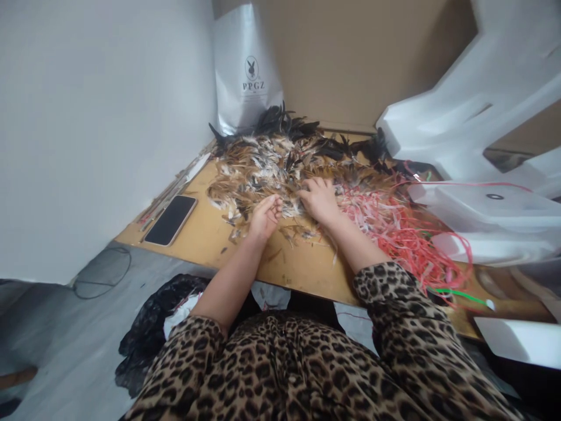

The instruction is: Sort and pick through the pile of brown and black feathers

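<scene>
A wide pile of brown, white and black feathers covers the back and middle of the wooden table. At its front edge my left hand is closed, fingers curled in toward the palm; whatever is between them is too small to make out. My right hand reaches over the feathers just to the right, its fingers a little apart and the tips touching the pile. Bundles of pink and red strips lie beside my right forearm.
A phone rests at the table's left. Behind the feathers stands a white printed bag. White machine-like parts crowd the right side, near a green strip. A black plastic bag lies on the floor at left.
</scene>
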{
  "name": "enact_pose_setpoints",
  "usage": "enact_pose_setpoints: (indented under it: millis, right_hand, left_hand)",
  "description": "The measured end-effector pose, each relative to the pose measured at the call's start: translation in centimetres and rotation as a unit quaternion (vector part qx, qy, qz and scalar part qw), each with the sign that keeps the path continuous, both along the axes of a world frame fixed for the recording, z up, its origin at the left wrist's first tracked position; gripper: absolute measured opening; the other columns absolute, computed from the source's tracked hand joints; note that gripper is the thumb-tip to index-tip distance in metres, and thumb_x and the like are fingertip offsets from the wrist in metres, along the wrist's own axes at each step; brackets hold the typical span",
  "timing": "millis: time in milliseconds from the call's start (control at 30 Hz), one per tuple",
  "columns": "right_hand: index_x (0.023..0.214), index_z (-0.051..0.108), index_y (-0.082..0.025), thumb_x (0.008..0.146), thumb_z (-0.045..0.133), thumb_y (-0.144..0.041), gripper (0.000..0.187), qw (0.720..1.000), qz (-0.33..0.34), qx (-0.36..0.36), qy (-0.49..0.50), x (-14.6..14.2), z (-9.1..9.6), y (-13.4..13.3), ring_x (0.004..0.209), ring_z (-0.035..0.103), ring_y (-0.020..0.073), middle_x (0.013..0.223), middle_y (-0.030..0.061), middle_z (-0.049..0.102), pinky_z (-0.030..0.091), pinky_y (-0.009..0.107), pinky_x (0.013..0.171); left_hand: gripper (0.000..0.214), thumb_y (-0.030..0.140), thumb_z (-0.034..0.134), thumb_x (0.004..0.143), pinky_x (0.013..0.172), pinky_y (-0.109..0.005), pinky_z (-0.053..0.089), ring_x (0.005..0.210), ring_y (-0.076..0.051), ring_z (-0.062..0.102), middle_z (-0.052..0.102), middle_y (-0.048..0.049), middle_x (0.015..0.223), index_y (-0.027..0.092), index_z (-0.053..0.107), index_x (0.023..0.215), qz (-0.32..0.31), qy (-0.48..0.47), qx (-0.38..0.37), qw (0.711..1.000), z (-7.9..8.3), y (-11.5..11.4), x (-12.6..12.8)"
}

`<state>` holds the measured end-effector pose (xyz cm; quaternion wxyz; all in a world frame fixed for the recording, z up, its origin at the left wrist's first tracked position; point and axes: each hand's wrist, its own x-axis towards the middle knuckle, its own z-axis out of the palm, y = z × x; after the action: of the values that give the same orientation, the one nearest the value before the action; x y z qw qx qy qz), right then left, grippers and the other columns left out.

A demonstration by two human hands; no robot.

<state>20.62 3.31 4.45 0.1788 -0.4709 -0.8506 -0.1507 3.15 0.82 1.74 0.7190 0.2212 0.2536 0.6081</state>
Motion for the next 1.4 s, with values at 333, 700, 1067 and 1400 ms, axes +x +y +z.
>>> enact_pose_setpoints:
  millis: [333,700,1067,1400]
  right_hand:
    - [0.077,0.071,-0.017,0.074,0.058,-0.034,0.021,0.891,-0.043,-0.204,0.402,-0.2,-1.1,1.3,0.078,0.052,0.0187,0.081,0.0070,0.065,0.037,0.033,0.074]
    - [0.076,0.070,-0.017,0.060,0.072,-0.038,0.026,0.555,0.067,-0.473,0.681,-2.7,-0.6,-0.4,0.066,0.056,0.0117,0.076,0.0042,0.068,0.042,0.023,0.060]
    - [0.077,0.071,-0.017,0.056,0.074,-0.036,0.028,0.572,0.073,-0.458,0.677,-3.9,-1.2,-1.1,0.066,0.057,0.0116,0.070,0.0021,0.067,0.044,0.025,0.065]
    - [0.066,0.067,-0.016,0.063,0.064,-0.037,0.021,0.777,-0.050,-0.285,0.558,-0.8,-1.8,1.3,0.054,0.050,0.0102,0.061,0.0008,0.063,0.040,0.024,0.057]
  left_hand:
    - [0.017,0.020,0.067,0.067,0.047,-0.015,0.034,0.055,-0.004,0.053,0.062,-0.0008,0.069,0.013,0.062,0.081,-0.011,0.070,0.009,0.997,-0.4,0.1,0.3]
    - [0.027,0.027,0.071,0.065,0.054,-0.017,0.040,0.060,-0.006,0.057,0.068,-0.0054,0.080,0.013,0.066,0.088,-0.057,0.143,0.041,0.987,-0.3,-0.5,0.8]
    - [0.019,0.025,0.074,0.061,0.048,-0.015,0.037,0.052,-0.003,0.052,0.065,-0.0022,0.067,0.011,0.065,0.071,-0.060,0.154,0.036,0.986,-0.3,-0.4,0.7]
    - [0.018,0.020,0.072,0.062,0.052,-0.015,0.040,0.060,-0.005,0.056,0.065,-0.0031,0.072,0.011,0.063,0.075,0.005,0.124,0.012,0.992,-0.7,0.1,0.5]
